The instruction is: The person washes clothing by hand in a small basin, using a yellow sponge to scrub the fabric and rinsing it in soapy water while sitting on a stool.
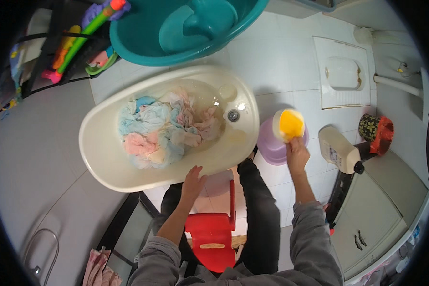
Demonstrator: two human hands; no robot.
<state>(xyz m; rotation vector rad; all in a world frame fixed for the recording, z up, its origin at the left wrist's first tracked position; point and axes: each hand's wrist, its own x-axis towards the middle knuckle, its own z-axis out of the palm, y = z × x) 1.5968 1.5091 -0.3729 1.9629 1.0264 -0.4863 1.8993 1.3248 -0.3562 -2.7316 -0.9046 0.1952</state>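
Observation:
My left hand is at the near rim of a white baby bathtub, fingers stretched out and holding nothing. In the tub lies a heap of wet cloth in pale blue, pink and cream, in shallow water, left of the round drain. To the right of the tub, my right hand grips the near edge of a round scoop-like vessel, bright yellow inside with a whitish rim. It is held above a round purple plastic basin, partly covering it. What the vessel contains is not clear.
A large teal tub stands beyond the bathtub. On the right are a squat toilet, a big cream jug with a black cap, a patterned bin and a white cabinet. A red chair is between my legs.

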